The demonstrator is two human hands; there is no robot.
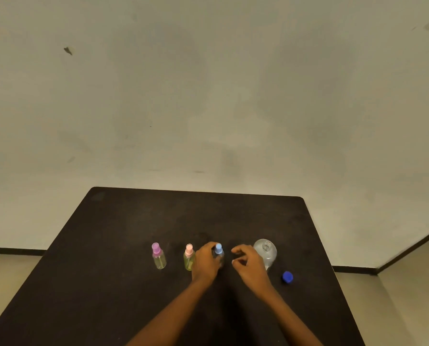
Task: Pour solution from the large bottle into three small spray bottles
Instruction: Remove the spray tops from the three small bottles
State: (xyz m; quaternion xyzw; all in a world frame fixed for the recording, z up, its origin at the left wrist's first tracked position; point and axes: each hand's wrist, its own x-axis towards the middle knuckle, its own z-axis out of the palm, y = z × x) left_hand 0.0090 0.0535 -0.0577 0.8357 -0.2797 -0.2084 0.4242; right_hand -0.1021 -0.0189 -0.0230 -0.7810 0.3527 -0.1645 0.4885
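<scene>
Three small spray bottles stand in a row on the dark table (133, 233): one with a purple cap (158, 257), one with a pink cap (189, 257), and one with a blue cap (218, 250). My left hand (206, 264) grips the body of the blue-capped bottle. My right hand (250, 264) hovers just right of it with loosely curled fingers and holds nothing. The large clear bottle (267, 252) stands upright and uncapped behind my right hand. Its blue cap (287, 277) lies on the table to the right.
The table's far edge meets a plain wall. Floor shows beyond the table's left and right edges. A dark skirting runs along the wall's foot at the right (408, 253).
</scene>
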